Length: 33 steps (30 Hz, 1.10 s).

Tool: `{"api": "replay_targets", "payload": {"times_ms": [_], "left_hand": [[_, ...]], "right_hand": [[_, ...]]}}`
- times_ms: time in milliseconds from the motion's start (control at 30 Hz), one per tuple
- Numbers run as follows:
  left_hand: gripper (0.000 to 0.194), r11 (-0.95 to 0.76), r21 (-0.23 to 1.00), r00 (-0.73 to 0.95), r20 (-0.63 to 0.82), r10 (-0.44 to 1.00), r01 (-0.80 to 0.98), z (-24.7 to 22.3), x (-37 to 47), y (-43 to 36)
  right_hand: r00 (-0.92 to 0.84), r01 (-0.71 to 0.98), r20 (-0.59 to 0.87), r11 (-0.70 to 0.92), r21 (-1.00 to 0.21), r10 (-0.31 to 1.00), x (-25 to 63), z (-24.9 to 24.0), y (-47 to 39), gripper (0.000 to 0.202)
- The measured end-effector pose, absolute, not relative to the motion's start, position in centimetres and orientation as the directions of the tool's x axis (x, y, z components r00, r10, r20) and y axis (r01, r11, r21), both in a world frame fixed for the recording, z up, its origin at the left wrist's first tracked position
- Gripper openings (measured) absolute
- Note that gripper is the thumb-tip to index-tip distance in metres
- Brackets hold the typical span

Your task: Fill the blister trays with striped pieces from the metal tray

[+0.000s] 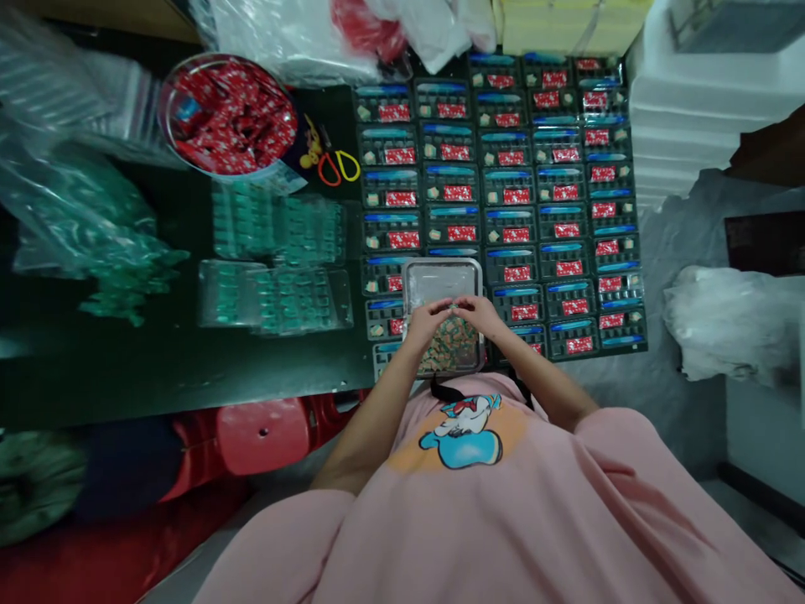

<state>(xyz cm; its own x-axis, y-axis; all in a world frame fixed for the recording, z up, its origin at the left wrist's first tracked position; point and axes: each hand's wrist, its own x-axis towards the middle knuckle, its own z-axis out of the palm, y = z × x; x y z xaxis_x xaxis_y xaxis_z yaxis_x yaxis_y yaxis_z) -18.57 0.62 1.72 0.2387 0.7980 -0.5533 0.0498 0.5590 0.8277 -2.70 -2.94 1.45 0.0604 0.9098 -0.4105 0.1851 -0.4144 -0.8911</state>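
Observation:
A metal tray [442, 273] lies at the table's front edge, with small tan and green pieces [454, 344] heaped in its near half. Over the tray my left hand [429, 319] and my right hand [476, 314] meet at the fingertips. Both hands are closed in a pinch around something small between them, too small to make out. Rows of dark compartment trays [512, 226] surround the metal tray on its far side and right. Many hold a blue pen, a red patterned packet and a small pale piece.
A round tub [164, 126] of red packets, scissors [338, 168] and clear cases of green pieces [270, 298] stand to the left. Plastic bags [75, 193] lie at the far left. A red chair [264, 436] stands below the table edge.

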Motion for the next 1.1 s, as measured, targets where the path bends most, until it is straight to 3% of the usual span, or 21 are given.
{"api": "replay_targets", "payload": {"times_ms": [133, 267, 433, 533, 800, 1100], "left_hand": [[0.04, 0.564, 0.824, 0.287, -0.552, 0.782, 0.049, 2.0, -17.4, 0.4], [0.038, 0.562, 0.826, 0.309, -0.548, 0.777, 0.049, 2.2, -16.7, 0.2], [0.033, 0.522, 0.851, 0.221, -0.522, 0.824, 0.064, 2.2, -17.6, 0.5], [0.034, 0.535, 0.843, 0.173, -0.536, 0.826, 0.057, 2.0, -18.3, 0.5], [0.033, 0.521, 0.852, 0.183, -0.52, 0.834, 0.049, 1.7, -18.9, -0.2], [0.033, 0.494, 0.868, 0.174, -0.495, 0.851, 0.051, 1.1, -19.9, -0.4]], "right_hand": [[0.07, 0.364, -0.382, -0.38, -0.85, 0.921, -1.7, 2.1, -3.4, 0.011], [0.055, 0.423, -0.394, -0.379, -0.823, 0.917, 0.8, 2.7, -3.1, 0.011], [0.391, 0.436, -0.37, -0.523, -0.733, 0.843, 6.3, 2.0, -1.6, 0.017], [0.486, 0.418, -0.376, -0.588, -0.693, 0.789, 8.0, 0.9, -0.8, 0.017], [0.503, 0.473, -0.413, -0.642, -0.604, 0.759, 7.0, -1.1, 0.9, 0.018], [0.526, 0.609, -0.35, -0.631, -0.481, 0.775, 6.2, -0.5, 1.2, 0.018]]}}
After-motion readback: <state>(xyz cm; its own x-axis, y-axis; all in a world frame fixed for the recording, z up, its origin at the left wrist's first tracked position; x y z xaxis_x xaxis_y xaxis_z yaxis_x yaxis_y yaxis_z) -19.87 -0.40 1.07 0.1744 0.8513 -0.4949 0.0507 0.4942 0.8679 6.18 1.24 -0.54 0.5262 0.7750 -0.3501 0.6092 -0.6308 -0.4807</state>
